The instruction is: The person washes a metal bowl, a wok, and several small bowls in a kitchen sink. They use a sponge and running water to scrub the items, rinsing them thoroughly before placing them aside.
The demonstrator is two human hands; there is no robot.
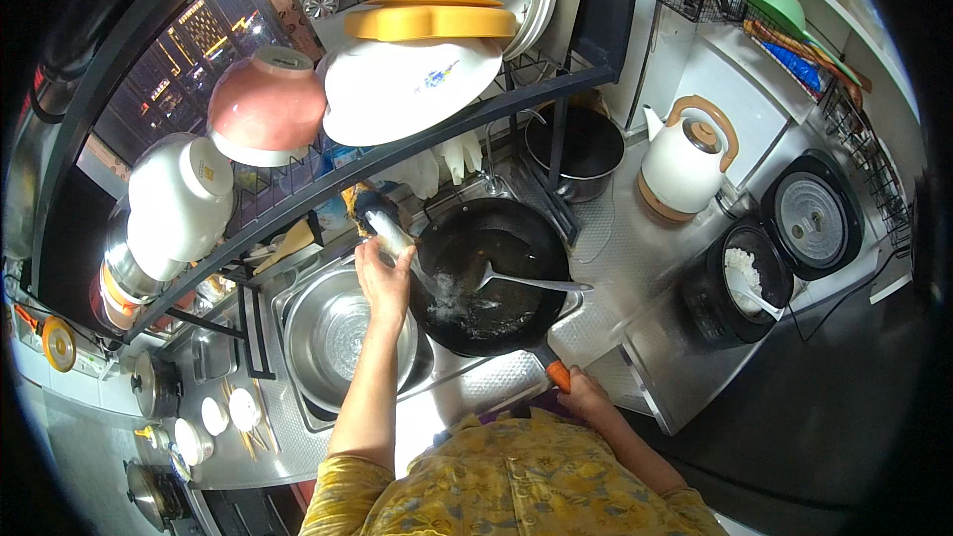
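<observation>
A black wok rests over the right part of the steel sink, with water splashing inside it. My right hand grips its orange-ended handle. Inside the wok lies a metal spatula or ladle, its handle across the right rim. My left hand is closed around a pale faucet spout, and a stream of water runs from it into the wok. To the left, a large steel basin sits in the sink, below my left forearm.
Overhead, a dark dish rack carries a pink bowl, white bowls and plates. Right of the sink stand a dark pot, a white kettle and an open rice cooker with rice. Small bowls and chopsticks occupy the left counter.
</observation>
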